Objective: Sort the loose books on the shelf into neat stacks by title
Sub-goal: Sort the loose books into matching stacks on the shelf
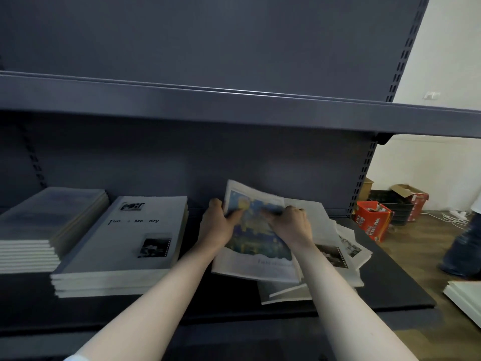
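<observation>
On the dark shelf (pixel 234 308) lie two neat stacks: a pale one (pixel 39 230) at far left and a white "Time Memory" stack (pixel 122 246) beside it. To the right sits a loose pile of books (pixel 338 251). On top of it is a book with a blue and yellow painted cover (pixel 257 243), its far end lifted off the pile. My left hand (pixel 221 222) grips its left edge. My right hand (pixel 291 220) rests on its upper right part with curled fingers, gripping it.
An upper shelf (pixel 234 110) overhangs the work area. On the floor at right stand red cardboard boxes (pixel 374 220) and a black crate (pixel 393 204). Another person's leg (pixel 463 246) is at the right edge. A white stack (pixel 466 298) lies at lower right.
</observation>
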`<state>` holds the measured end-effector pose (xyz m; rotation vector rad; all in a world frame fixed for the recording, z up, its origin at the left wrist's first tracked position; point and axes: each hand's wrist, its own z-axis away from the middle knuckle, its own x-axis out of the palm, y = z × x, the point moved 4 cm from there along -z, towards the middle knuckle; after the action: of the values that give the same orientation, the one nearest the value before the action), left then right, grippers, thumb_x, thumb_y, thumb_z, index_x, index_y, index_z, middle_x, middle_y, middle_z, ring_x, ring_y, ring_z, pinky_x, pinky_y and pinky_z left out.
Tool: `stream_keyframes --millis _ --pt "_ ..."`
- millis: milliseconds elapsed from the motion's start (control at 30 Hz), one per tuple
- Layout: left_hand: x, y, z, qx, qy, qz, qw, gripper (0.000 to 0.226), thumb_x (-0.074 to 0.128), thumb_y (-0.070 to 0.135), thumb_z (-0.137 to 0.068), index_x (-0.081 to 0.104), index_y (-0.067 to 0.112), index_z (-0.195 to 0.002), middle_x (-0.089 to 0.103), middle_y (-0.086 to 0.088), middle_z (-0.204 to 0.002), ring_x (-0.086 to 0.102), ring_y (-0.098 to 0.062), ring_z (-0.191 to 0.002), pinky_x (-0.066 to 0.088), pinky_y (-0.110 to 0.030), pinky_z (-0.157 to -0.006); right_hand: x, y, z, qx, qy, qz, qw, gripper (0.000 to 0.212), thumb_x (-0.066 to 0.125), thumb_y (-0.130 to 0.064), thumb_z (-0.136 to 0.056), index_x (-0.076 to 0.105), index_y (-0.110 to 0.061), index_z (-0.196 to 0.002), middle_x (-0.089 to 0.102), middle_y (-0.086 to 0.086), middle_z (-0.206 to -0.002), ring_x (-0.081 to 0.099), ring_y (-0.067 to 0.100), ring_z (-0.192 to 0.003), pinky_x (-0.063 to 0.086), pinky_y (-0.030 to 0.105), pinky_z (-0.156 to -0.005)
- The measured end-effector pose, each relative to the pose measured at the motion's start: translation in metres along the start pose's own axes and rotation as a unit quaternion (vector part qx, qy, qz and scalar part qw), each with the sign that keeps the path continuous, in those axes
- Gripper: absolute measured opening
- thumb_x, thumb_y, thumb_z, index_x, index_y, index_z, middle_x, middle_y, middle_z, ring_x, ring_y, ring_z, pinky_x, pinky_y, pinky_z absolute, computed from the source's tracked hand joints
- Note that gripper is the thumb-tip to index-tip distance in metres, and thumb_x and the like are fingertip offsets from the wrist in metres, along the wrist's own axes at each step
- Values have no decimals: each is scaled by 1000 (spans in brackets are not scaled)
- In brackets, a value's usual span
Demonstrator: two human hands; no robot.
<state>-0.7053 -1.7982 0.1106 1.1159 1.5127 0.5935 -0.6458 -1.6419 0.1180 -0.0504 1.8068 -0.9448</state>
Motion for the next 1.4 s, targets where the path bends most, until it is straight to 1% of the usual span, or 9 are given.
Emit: stream_keyframes --millis 167,267,400,567,733,833,1067,1300,1400 --pt "-56 -16 1 20 54 33 998 30 60 28 -91 40 6 -90 42 5 -70 43 -9 -61 34 -15 -44 30 -41 10 -20 -33 -72 997 68 51 -58 -87 44 -7 -132 52 17 -127 48 33 -118 38 36 -81" --pt "-92 -30 0 13 68 25 997 29 61 27 -90 42 6 -91 45 4 -72 47 -15 -69 32 -26 -53 48 -68 26 -59 -60 -122 989 59 52 -51 -92 42 -10 -133 59 6 -112 56 25 -99 38 31 -73" --pt "-139 -57 -3 -22 64 19 998 29 63 27 -89 46 4 -97 53 -5 -87 54 -22 -83 35 -26 -65 79 -105 48 -86 -84 -175 977 61 59 -46 -89 39 -15 -137 58 -5 -99 56 13 -82 49 34 -82" --pt "-201 -94 -2 -45 63 2 997 32 64 29 -87 52 4 -103 58 -5 -95 58 -23 -90 39 -26 -68 120 -156 75 -86 -87 -174 977 62 62 -47 -84 43 -13 -133 61 3 -117 59 22 -102 49 36 -84" --pt "-259 -133 -2 -82 49 -17 995 37 62 36 -87 52 7 -108 61 -4 -100 60 -24 -93 46 -33 -74 160 -205 100 -76 -85 -163 980 54 62 -46 -85 48 -10 -122 60 2 -104 58 20 -91 45 31 -71" --pt "-289 -149 0 -92 37 -38 994 35 62 34 -86 58 12 -113 66 -4 -106 62 -26 -97 51 -39 -83 182 -228 109 -73 -82 -153 982 62 61 -50 -84 47 -6 -126 61 9 -115 59 26 -103 49 35 -79" --pt "-329 -172 1 -96 25 -17 995 23 66 20 -82 65 13 -103 69 -3 -95 65 -22 -90 53 -38 -83 217 -266 114 -60 -90 -142 984 62 59 -48 -87 45 -4 -128 59 11 -119 58 28 -106 46 34 -80" --pt "-350 -190 -5 -74 22 -44 996 29 71 21 -78 64 18 -106 67 0 -103 63 -19 -96 51 -33 -84 251 -283 102 -22 -101 -153 983 61 60 -49 -80 53 -3 -119 63 12 -107 60 29 -98 43 35 -72" --pt "-355 -196 -9 -61 24 -61 996 25 69 17 -79 65 16 -104 66 -2 -100 62 -20 -95 51 -33 -82 266 -287 98 -11 -107 -148 983 62 60 -47 -80 53 -2 -121 62 14 -115 59 31 -108 45 37 -76"
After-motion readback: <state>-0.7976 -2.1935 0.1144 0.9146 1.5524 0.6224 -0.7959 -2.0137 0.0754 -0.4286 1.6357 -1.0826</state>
